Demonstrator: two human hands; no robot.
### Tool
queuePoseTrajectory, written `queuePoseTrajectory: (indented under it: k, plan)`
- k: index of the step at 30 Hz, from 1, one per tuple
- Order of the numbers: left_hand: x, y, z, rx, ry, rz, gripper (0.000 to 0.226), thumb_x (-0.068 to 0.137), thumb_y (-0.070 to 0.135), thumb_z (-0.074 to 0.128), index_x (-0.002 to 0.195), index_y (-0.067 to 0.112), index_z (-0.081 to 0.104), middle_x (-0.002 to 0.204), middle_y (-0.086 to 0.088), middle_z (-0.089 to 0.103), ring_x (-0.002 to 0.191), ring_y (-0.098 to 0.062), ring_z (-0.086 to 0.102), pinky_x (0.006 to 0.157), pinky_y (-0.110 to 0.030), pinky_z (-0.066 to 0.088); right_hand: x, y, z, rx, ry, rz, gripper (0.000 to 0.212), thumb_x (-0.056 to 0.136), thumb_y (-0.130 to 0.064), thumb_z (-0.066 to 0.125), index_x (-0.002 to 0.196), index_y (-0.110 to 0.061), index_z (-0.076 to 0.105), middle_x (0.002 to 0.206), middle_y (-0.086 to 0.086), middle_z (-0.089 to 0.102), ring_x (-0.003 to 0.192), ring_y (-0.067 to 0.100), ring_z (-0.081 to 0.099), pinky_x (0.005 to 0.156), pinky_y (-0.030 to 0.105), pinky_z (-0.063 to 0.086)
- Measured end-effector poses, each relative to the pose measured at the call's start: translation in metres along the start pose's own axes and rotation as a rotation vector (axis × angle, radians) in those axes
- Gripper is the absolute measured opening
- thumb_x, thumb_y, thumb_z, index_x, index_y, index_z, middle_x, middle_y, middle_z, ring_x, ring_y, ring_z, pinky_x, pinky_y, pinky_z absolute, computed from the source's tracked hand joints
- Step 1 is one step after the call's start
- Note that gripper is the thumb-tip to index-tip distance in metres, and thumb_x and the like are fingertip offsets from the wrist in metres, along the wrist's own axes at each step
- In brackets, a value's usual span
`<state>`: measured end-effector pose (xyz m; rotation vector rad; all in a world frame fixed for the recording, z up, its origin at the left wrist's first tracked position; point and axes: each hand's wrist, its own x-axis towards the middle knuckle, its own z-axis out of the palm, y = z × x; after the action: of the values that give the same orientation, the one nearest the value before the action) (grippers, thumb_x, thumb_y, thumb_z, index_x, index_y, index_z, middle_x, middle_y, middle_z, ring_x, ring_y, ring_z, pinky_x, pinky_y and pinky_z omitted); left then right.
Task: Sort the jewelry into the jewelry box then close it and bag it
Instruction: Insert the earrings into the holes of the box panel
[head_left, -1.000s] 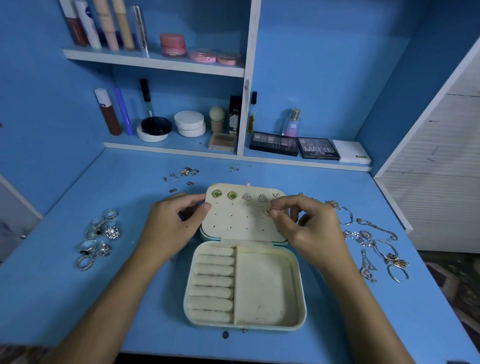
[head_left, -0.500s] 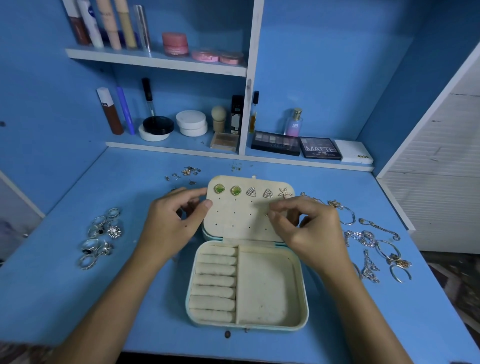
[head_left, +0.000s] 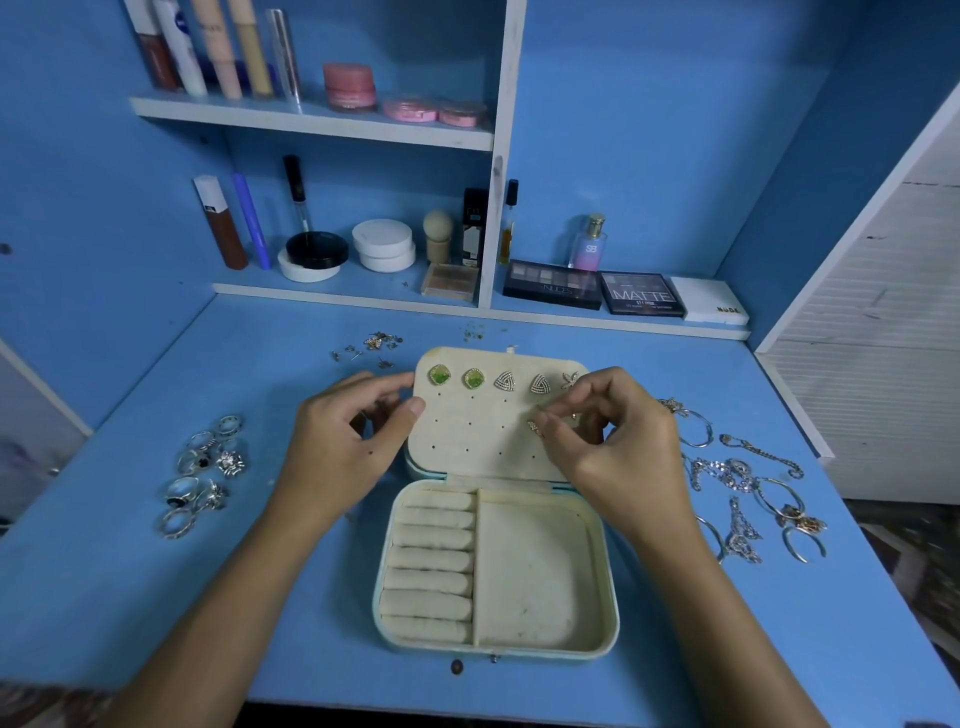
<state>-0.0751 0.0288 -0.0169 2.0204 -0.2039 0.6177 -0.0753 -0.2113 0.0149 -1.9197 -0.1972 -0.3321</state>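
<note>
The cream jewelry box (head_left: 597, 582) lies open on the blue desk, its lid panel (head_left: 478, 431) folded back. Several earrings (head_left: 472, 378) sit in the panel's top row, two of them green. My left hand (head_left: 348, 441) grips the panel's left edge, thumb on its face. My right hand (head_left: 608, 441) pinches a small sparkly earring (head_left: 535, 427) over the panel's right side. Rings (head_left: 205, 475) lie in a pile at the left. Loose earrings (head_left: 371, 345) lie behind the box. Bracelets and chains (head_left: 743, 483) are spread at the right.
Shelves at the back hold cosmetics: tubes (head_left: 218, 47), pink jars (head_left: 349, 85), white compacts (head_left: 383, 244), a perfume bottle (head_left: 589, 244) and eyeshadow palettes (head_left: 641, 293). A white panel (head_left: 883, 291) borders the desk at the right. A small dark bead (head_left: 457, 666) lies before the box.
My right hand stays over the panel's right side with the earring, its fingers shifting slightly. The star earring in the top row became visible. My left hand stays on the lid's edge.
</note>
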Motion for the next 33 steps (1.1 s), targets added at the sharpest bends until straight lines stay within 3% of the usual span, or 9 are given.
queuePoseTrajectory:
  k: [6, 12, 17, 19, 22, 26, 29, 33]
  plan:
    - [0.0, -0.001, 0.0, -0.012, 0.003, 0.012, 0.036, 0.084, 0.041, 0.063, 0.11, 0.019, 0.075, 0.076, 0.006, 0.059, 0.069, -0.012, 0.055, 0.065, -0.015, 0.043, 0.002, 0.003, 0.003, -0.029, 0.037, -0.023, 0.023, 0.077, -0.015, 0.083, 0.081, -0.02, 0.061, 0.078, -0.012, 0.069, 0.054, 0.017, 0.05, 0.06, 0.033, 0.048]
    - [0.0, -0.002, 0.001, -0.016, 0.003, 0.022, 0.032, 0.085, 0.04, 0.063, 0.11, 0.024, 0.074, 0.075, 0.007, 0.057, 0.067, -0.012, 0.053, 0.063, -0.016, 0.043, 0.004, 0.004, 0.006, -0.062, 0.058, -0.034, 0.021, 0.078, -0.014, 0.082, 0.08, -0.018, 0.062, 0.062, -0.022, 0.062, 0.052, 0.011, 0.05, 0.058, 0.014, 0.041]
    - [0.0, -0.001, 0.001, -0.018, -0.002, 0.028, 0.029, 0.085, 0.039, 0.063, 0.11, 0.027, 0.072, 0.076, 0.007, 0.057, 0.067, -0.012, 0.053, 0.062, -0.016, 0.043, 0.004, 0.006, 0.01, -0.102, 0.096, -0.077, 0.019, 0.078, -0.012, 0.082, 0.078, -0.019, 0.064, 0.064, -0.013, 0.063, 0.053, 0.01, 0.054, 0.058, 0.014, 0.041]
    - [0.0, -0.001, 0.001, -0.023, -0.001, 0.026, 0.03, 0.085, 0.038, 0.064, 0.111, 0.025, 0.073, 0.076, 0.008, 0.057, 0.067, -0.011, 0.053, 0.062, -0.015, 0.043, 0.004, 0.006, 0.012, -0.127, 0.129, -0.108, 0.023, 0.076, -0.014, 0.083, 0.079, -0.021, 0.062, 0.071, -0.012, 0.063, 0.057, 0.006, 0.054, 0.061, 0.013, 0.039]
    - [0.0, -0.002, 0.0, -0.035, -0.006, 0.025, 0.028, 0.085, 0.037, 0.064, 0.109, 0.025, 0.072, 0.076, 0.009, 0.057, 0.067, -0.011, 0.053, 0.064, -0.015, 0.042, 0.005, 0.006, 0.011, -0.209, 0.204, -0.156, 0.036, 0.071, -0.02, 0.088, 0.093, -0.029, 0.062, 0.099, -0.007, 0.057, 0.082, -0.003, 0.051, 0.075, 0.009, 0.037]
    - [0.0, -0.001, -0.001, -0.057, -0.018, 0.012, 0.021, 0.085, 0.035, 0.066, 0.106, 0.036, 0.069, 0.079, 0.009, 0.058, 0.068, -0.01, 0.054, 0.065, -0.016, 0.044, 0.007, 0.007, 0.007, -0.198, 0.156, -0.052, 0.071, 0.07, -0.03, 0.089, 0.131, -0.037, 0.054, 0.119, -0.008, 0.043, 0.111, 0.014, 0.046, 0.097, 0.027, 0.04]
    - [0.0, -0.001, -0.001, -0.074, -0.029, -0.006, 0.021, 0.085, 0.03, 0.067, 0.104, 0.038, 0.069, 0.079, 0.01, 0.058, 0.068, -0.011, 0.053, 0.065, -0.017, 0.044, 0.01, 0.008, 0.003, -0.16, 0.091, 0.068, 0.087, 0.072, -0.035, 0.087, 0.146, -0.032, 0.043, 0.124, -0.011, 0.042, 0.107, 0.007, 0.047, 0.092, 0.018, 0.038]
    - [0.001, -0.001, -0.001, -0.091, -0.04, -0.017, 0.02, 0.083, 0.041, 0.065, 0.103, 0.043, 0.068, 0.081, 0.009, 0.059, 0.069, -0.01, 0.053, 0.064, -0.018, 0.045, 0.015, 0.01, 0.002, -0.111, 0.055, 0.151, 0.073, 0.07, -0.039, 0.087, 0.136, -0.035, 0.054, 0.122, -0.014, 0.046, 0.103, -0.006, 0.049, 0.077, 0.004, 0.04]
